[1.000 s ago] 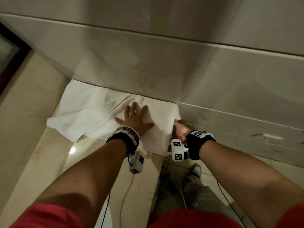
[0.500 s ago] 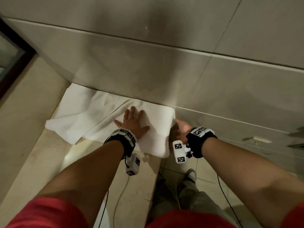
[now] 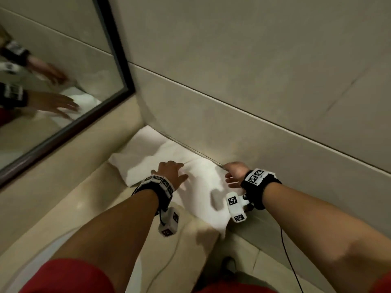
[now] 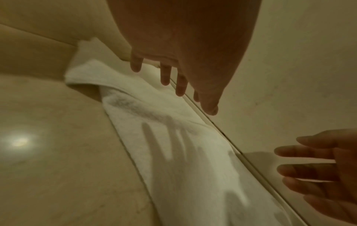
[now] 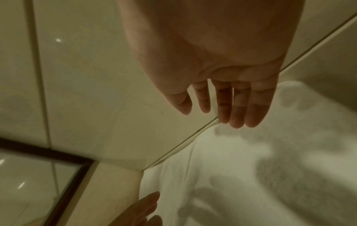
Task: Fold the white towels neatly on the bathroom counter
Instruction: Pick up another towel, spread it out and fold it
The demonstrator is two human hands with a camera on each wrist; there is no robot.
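Observation:
A white towel (image 3: 196,187) lies spread along the beige counter (image 3: 63,218) against the tiled wall, its near end hanging over the counter's edge. My left hand (image 3: 171,172) hovers just over the towel's middle with straight spread fingers, casting a shadow on the cloth (image 4: 173,145). My right hand (image 3: 234,172) is open above the towel's wall-side edge, fingers extended and holding nothing (image 5: 231,110). Both palms are bare in the wrist views. The towel's far end (image 4: 81,71) is bunched in the corner.
A dark-framed mirror (image 3: 114,60) stands on the left wall and reflects both hands. Tiled wall (image 3: 254,102) borders the counter's far side. The floor and my legs (image 3: 230,269) show below the counter's edge. A cable (image 3: 289,261) hangs from my right wrist.
My left hand lifted from pressing flat on the towel. My right hand let go of the towel's hanging edge and rose over the cloth. My head turned left, bringing the mirror into view.

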